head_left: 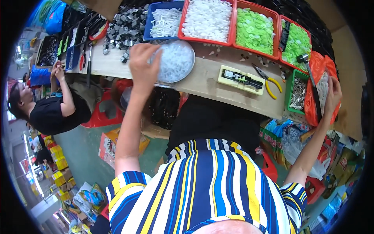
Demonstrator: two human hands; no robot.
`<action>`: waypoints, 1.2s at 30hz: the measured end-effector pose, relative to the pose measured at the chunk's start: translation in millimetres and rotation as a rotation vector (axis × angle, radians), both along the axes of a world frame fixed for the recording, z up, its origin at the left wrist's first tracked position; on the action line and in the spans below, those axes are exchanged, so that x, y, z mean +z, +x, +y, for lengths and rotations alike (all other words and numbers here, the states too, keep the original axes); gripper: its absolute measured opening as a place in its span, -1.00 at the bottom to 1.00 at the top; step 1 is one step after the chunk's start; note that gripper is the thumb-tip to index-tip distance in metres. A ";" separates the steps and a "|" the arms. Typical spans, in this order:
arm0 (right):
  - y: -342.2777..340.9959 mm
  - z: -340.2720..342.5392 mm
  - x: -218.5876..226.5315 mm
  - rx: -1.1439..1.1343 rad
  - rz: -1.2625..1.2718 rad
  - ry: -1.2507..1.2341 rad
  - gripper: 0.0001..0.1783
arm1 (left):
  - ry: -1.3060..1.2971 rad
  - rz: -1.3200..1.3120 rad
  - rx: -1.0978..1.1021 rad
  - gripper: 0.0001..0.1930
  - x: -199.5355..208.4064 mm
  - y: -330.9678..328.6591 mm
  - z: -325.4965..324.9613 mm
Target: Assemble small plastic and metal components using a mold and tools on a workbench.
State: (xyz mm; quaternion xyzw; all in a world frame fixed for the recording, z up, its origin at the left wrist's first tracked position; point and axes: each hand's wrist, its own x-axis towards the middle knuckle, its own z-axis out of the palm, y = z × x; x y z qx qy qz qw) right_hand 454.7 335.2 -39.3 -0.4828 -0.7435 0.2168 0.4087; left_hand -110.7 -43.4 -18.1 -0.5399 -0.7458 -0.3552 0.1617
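My left hand (144,66) hovers at the left rim of a round clear bowl (193,58) filled with small translucent plastic pieces (175,60). Its fingers are curled toward the thumb, and anything between them is too small to make out. At the far right, my right hand (333,93) is at an orange-red plastic bag (313,91) of white parts (322,87). Those fingers are bent and partly hidden, so what they hold cannot be seen. Between the hands, a cream block (230,81) with a black and metal mechanism (243,79) lies on the table.
Pliers with yellow handles (272,85) lie beside the block. Red trays of white (206,19) and green parts (254,31) line the back, with a blue tray (165,19). A green tray of metal pins (298,91) and a black-handled tool (311,74) stand right. Another person (54,101) sits left.
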 end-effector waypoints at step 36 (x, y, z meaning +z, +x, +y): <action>-159.3 -155.6 48.1 0.366 0.276 -0.461 -0.71 | -0.352 -0.097 -0.216 -0.90 44.7 -24.8 -7.2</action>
